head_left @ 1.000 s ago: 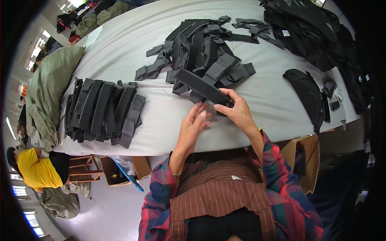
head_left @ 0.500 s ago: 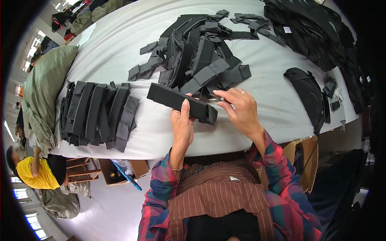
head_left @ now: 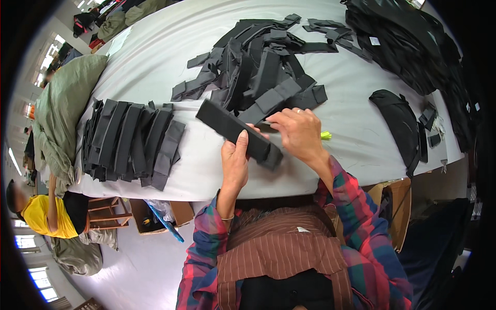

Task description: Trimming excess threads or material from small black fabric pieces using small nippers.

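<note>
A folded strip of black fabric [head_left: 232,129] slants in front of me, with my left hand [head_left: 236,157] closed around its middle, thumb on top. Its near right end is blurred. Close by on the right, my right hand [head_left: 297,132] has its fingers bent together beside the strip's edge. From behind that hand sticks the bright yellow-green end of a small tool [head_left: 325,135]; the rest is hidden by my fingers, so its exact kind does not show. Beyond both hands lies a loose heap of black fabric strips [head_left: 258,64].
Left on the white-covered table [head_left: 150,57] is a row of stacked black strips [head_left: 129,144]. A black curved fabric piece [head_left: 398,124] and a dark fabric pile [head_left: 398,41] lie right. Cardboard boxes [head_left: 181,214] stand below the edge; a person in yellow [head_left: 51,217] is at left.
The strip has tilted more steeply, its right end swinging nearer me. My right hand has turned and come slightly left, and the yellow-green end now shows.
</note>
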Demonstrator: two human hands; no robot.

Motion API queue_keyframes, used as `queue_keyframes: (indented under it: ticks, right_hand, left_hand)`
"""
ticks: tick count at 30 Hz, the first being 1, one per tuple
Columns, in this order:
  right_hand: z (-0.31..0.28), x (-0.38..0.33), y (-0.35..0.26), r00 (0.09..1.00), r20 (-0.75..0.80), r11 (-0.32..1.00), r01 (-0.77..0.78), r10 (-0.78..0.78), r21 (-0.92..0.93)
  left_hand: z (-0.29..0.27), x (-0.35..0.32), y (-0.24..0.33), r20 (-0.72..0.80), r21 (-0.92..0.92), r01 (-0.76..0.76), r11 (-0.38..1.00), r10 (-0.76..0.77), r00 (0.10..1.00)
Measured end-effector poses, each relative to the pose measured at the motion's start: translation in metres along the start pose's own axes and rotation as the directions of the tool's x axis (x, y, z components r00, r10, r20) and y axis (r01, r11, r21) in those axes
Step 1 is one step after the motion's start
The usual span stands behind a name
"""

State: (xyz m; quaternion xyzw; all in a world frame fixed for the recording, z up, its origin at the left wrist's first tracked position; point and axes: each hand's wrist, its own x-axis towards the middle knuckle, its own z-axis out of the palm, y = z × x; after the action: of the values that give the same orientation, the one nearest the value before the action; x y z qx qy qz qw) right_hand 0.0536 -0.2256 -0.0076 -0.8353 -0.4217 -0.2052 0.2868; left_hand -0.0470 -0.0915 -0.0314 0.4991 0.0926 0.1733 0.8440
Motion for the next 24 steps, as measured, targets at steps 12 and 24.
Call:
queue_keyframes:
  ticks: [12,24]
  right_hand:
    - [-0.019,-0.032,-0.037,0.892,0.366,0.596,-0.449,0.264,0.665]
    - [-0.016,-0.050,-0.069,0.935,0.338,0.699,-0.315,0.111,0.642]
  left_hand:
    - [-0.043,-0.056,0.040,0.143,-0.229,0.293,0.928,-0.266,0.953]
    - [-0.048,-0.083,0.042,0.057,-0.347,0.192,0.918,-0.183,0.981]
